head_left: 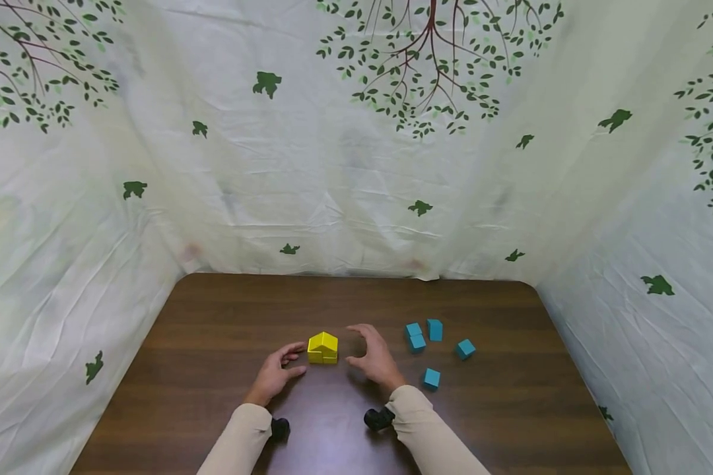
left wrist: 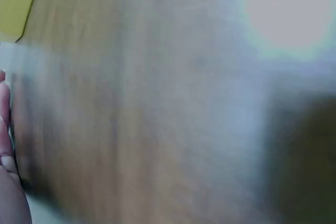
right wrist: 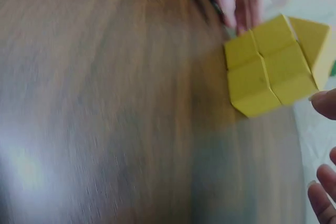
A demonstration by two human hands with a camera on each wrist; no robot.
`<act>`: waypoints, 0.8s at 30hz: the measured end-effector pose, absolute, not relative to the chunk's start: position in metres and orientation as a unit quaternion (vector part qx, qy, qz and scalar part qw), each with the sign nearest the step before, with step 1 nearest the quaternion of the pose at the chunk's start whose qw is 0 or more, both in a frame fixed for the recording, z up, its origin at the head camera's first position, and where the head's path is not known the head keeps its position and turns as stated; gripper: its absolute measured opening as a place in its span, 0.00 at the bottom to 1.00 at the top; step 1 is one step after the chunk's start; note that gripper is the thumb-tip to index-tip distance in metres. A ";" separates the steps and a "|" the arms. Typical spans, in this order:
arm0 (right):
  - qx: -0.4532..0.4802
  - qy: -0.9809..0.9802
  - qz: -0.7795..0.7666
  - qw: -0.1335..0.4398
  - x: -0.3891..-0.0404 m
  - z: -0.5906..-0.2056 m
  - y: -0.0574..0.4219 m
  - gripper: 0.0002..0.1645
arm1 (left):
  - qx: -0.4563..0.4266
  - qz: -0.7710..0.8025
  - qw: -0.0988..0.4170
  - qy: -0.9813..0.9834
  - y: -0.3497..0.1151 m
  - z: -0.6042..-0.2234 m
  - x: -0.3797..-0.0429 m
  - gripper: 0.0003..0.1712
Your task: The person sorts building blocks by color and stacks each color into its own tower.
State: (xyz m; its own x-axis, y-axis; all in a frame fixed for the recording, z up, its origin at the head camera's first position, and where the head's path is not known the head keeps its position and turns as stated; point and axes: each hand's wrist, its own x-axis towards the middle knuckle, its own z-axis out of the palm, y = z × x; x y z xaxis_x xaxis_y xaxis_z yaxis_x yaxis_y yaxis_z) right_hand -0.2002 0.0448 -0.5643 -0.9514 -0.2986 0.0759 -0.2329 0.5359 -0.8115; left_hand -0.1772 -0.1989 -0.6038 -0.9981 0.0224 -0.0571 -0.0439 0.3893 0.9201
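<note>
Several yellow blocks (head_left: pixel 323 348) stand stacked as a small house with a triangular roof piece on top. Square lower blocks with seams between them show in the right wrist view, under the yellow roof piece (right wrist: pixel 310 38). My left hand (head_left: pixel 275 373) is at the left side of the stack, fingers loosely bent, its fingertips very near the blocks; I cannot tell whether they touch. On the other side my right hand (head_left: pixel 377 359) is apart from the stack, thumb and fingers spread and holding nothing. The left wrist view catches only a corner of the yellow blocks (left wrist: pixel 14 11).
Several blue blocks lie right of my right hand: a touching pair (head_left: pixel 414 338), one behind (head_left: pixel 434 330), one farther right (head_left: pixel 466 349) and one nearer (head_left: pixel 431 379). The brown wooden table (head_left: pixel 214 316) meets a white leaf-printed cloth (head_left: pixel 356 165) at its back and sides.
</note>
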 end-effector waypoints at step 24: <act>-0.082 0.882 -0.463 -0.012 -0.223 -0.547 0.160 0.31 | -0.048 0.562 -0.261 0.784 -0.137 -0.492 -0.185 0.15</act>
